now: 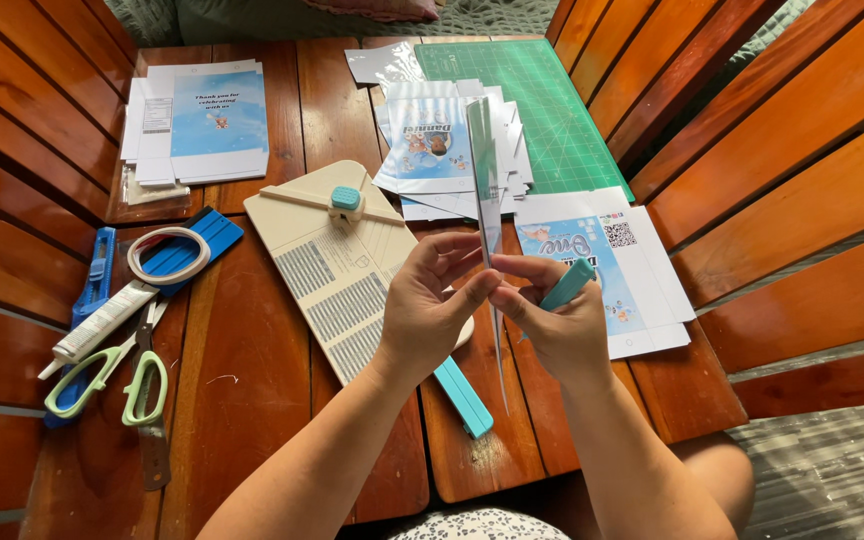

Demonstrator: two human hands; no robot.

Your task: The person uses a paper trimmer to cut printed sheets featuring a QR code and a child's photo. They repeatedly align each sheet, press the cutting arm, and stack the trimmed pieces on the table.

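Two hands pinch one upright printed sheet: left hand fingertips closed; right hand also gripping a teal stick.

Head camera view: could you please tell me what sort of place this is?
Probably a home papercraft spot: a wooden slatted table with a green cutting mat, a paper trimmer, scissors and printed box sheets.
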